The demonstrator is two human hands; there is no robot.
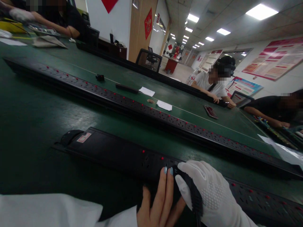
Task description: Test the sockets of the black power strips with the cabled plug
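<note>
A long black power strip [113, 151] with red indicator lights lies across the bench in front of me, a small label near its left end. My right hand [209, 189], in a white dotted glove, grips a black plug [187, 178] with a thick cable running down toward me. The plug is against the strip's socket face; how deep it sits cannot be made out. My left hand [161, 201] is bare, its fingers stretched out with the tips on the strip just left of the plug. Part of the strip is hidden behind both hands.
Beyond lies another longer power strip [156, 113] on the green bench [47, 104]. Farther off are a small black part [99, 77], paper slips [164, 105] and a phone [210, 112]. Other people sit along the far side and at both ends.
</note>
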